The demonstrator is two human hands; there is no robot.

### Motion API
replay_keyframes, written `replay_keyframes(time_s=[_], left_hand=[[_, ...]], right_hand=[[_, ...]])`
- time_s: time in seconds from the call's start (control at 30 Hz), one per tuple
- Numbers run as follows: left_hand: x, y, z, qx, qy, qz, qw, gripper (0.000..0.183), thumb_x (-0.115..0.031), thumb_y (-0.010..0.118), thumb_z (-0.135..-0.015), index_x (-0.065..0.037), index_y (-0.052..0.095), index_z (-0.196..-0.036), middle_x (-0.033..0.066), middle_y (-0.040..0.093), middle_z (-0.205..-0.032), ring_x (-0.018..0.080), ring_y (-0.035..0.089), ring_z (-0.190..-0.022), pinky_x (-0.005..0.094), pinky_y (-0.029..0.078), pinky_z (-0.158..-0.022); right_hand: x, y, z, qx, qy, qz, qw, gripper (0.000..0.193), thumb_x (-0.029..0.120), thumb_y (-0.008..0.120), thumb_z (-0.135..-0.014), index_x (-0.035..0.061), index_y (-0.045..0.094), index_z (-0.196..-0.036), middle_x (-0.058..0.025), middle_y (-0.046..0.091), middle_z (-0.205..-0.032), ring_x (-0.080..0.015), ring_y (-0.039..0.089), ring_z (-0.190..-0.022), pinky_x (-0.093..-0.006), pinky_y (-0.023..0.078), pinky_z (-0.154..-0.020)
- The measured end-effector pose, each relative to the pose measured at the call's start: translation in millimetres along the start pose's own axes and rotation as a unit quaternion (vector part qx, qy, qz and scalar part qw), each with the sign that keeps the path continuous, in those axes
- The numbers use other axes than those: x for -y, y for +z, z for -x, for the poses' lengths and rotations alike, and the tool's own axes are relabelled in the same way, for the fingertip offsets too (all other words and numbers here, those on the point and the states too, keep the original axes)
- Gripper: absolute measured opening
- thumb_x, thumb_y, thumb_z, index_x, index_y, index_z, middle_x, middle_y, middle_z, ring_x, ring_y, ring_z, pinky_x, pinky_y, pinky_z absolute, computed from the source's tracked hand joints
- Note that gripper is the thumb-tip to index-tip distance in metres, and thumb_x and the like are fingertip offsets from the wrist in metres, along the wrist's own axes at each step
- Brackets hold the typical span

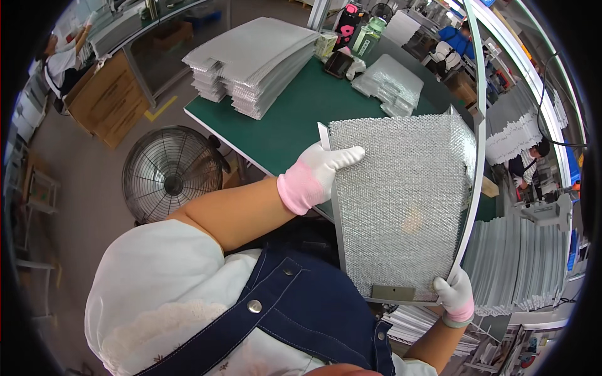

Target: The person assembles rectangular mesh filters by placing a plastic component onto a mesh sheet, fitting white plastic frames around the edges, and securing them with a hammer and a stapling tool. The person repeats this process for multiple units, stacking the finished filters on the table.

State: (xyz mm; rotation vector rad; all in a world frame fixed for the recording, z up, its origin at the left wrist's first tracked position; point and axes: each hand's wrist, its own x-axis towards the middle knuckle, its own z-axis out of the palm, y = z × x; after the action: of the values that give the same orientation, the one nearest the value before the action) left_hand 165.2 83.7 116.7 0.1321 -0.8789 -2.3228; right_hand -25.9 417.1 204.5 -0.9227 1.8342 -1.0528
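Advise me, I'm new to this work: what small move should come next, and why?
Perhaps ease the mesh panel forward over the green table: the left hand holds its left edge, the right hand its lower right corner, and some of the table shows bare beyond it.

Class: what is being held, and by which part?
A silver, roughly rectangular metal-mesh panel: the left grip holds its left edge near the top, the right grip its lower right corner.
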Motion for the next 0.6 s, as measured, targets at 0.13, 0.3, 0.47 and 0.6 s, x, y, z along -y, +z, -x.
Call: replay_keyframes(time_s=[0.13, 0.3, 0.47, 0.6], left_hand=[[6.2, -18.5, 3.6, 0.022, -0.188, 0.197, 0.962, 0.035, -0.009, 0.059, -0.100, 0.003, 0.054, -0.132, 0.0130, 0.066, -0.124, 0.0250, 0.065, -0.112, 0.0403, 0.049, -0.104], [53.8, -37.5, 69.3, -0.044, -0.209, 0.038, 0.976, 0.043, -0.020, 0.056, -0.103, 0.002, 0.050, -0.139, 0.0120, 0.067, -0.122, 0.0249, 0.063, -0.115, 0.0368, 0.046, -0.104], [-27.1, -45.5, 82.2, 0.289, -0.425, -0.579, 0.633, 0.041, -0.032, 0.055, -0.099, 0.002, 0.068, -0.117, 0.0171, 0.070, -0.111, 0.0206, 0.065, -0.104, 0.0328, 0.050, -0.093], [-66.8, 28.7, 47.5, 0.373, -0.149, -0.612, 0.681, 0.032, -0.029, 0.064, -0.093, -0.001, 0.069, -0.107, 0.0136, 0.070, -0.101, 0.0230, 0.067, -0.093, 0.0372, 0.053, -0.085]], right_hand=[[-2.0, -8.2, 10.3, 0.010, 0.004, -0.005, 1.000, 0.046, 0.015, 0.065, -0.090, -0.0081, 0.058, -0.129, -0.0073, 0.067, -0.119, -0.0134, 0.060, -0.106, -0.0302, 0.047, -0.093], [5.5, -32.8, -12.2, 0.042, 0.121, 0.044, 0.991, 0.041, 0.009, 0.065, -0.082, -0.0056, 0.062, -0.121, -0.0023, 0.067, -0.100, -0.0097, 0.061, -0.088, -0.0276, 0.053, -0.081], [5.9, -26.0, -37.9, 0.124, 0.171, 0.036, 0.977, 0.027, 0.004, 0.063, -0.088, -0.0037, 0.063, -0.115, 0.0026, 0.063, -0.089, -0.0045, 0.055, -0.078, -0.0239, 0.049, -0.070], [8.5, -26.7, -49.9, 0.160, 0.130, 0.138, 0.969, 0.026, 0.007, 0.065, -0.090, -0.0050, 0.063, -0.113, 0.0012, 0.066, -0.094, -0.0061, 0.056, -0.085, -0.0261, 0.051, -0.078]])
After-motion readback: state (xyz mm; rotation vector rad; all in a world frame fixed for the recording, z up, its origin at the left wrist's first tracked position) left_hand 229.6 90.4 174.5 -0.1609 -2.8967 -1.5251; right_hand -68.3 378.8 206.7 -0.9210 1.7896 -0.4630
